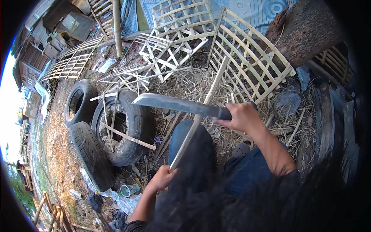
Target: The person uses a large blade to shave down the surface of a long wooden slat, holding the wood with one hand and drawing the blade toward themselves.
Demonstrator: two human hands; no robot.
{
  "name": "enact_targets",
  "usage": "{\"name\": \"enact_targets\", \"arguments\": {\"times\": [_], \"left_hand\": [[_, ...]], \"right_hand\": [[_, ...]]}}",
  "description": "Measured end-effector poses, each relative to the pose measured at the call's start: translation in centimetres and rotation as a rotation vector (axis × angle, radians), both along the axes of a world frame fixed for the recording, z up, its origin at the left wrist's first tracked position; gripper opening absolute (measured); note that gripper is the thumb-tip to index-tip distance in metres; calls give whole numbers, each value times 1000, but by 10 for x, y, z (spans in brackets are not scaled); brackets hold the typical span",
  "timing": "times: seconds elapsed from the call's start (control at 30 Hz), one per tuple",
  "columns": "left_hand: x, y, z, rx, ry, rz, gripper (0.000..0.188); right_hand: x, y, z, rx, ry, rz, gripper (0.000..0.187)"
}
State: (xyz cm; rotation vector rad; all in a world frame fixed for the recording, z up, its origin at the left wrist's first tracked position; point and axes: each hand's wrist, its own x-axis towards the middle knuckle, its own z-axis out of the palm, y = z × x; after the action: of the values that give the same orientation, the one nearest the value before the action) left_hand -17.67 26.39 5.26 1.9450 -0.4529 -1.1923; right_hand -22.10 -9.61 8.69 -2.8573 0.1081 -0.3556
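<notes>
My right hand [243,118] is closed round the dark handle of a machete [170,103], whose broad blade points left across the view. Below it, my left hand [162,178] grips the near end of a long, pale bamboo strip [188,143]. The strip slants up and away to the right, past my knee. The blade crosses the strip near its middle; whether the two touch I cannot tell. Dark hair blurs the lower part of the view and covers some of my lap.
Old tyres [143,123] lie to the left, with loose bamboo slats [129,136] across one. Bamboo lattice panels [251,54] stand ahead, beside a thick tree trunk [309,33]. Shavings and litter cover the ground. A patterned blue sheet [247,13] hangs at the back.
</notes>
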Motion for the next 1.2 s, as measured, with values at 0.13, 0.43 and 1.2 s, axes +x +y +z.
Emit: {"name": "enact_targets", "arguments": {"times": [0.13, 0.43, 1.2], "left_hand": [[-9, -1, 6, 98, -145, 89, 50], [7, -26, 14, 180, -131, 43, 57], [16, -26, 1, 42, 236, -50, 58]], "right_hand": [[3, -32, -8, -25, -25, -88, 60], [-8, -29, 1, 185, -21, -178, 54], [2, 2, -24, -56, 18, 78, 54]]}}
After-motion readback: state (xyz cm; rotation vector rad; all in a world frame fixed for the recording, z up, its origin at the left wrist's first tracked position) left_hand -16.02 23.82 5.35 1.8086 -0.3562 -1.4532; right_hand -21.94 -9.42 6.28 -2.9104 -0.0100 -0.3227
